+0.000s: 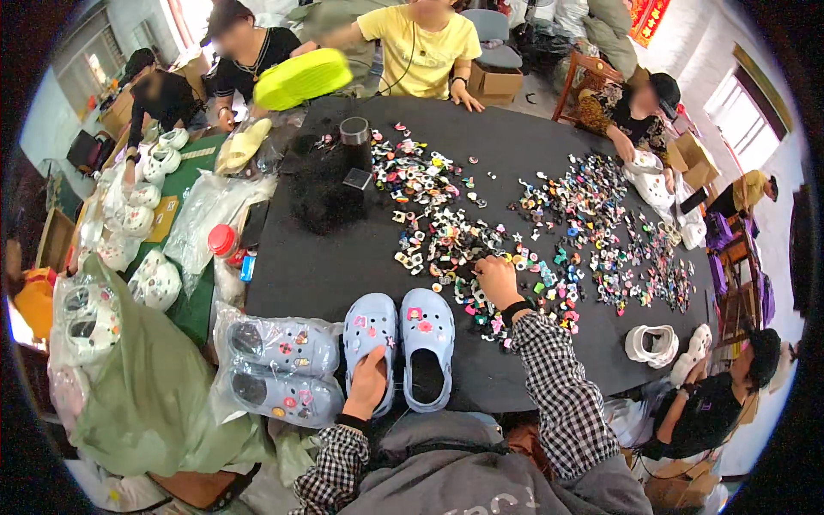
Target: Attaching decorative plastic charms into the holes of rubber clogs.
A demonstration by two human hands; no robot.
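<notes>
Two light blue clogs stand side by side at the table's near edge, toes pointing away from me. My left hand (367, 382) grips the left clog (371, 319) at its foot opening; several colourful charms sit on its upper. The right clog (427, 324) has a pink flower-like charm and smaller ones on its toe. My right hand (498, 281) is at the near side of a loose heap of charms (446, 233), its fingers bent together and pointing down. Whatever lies between those fingertips is too small to make out.
Bagged blue clogs (287, 348) lie left of my left hand. More charms (592, 223) spread rightward over the black table (335, 257). A dark cylinder (354, 142), red-lidded jar (225, 242) and white band roll (652, 345) stand around. Several people work nearby; one holds a yellow-green clog (305, 79).
</notes>
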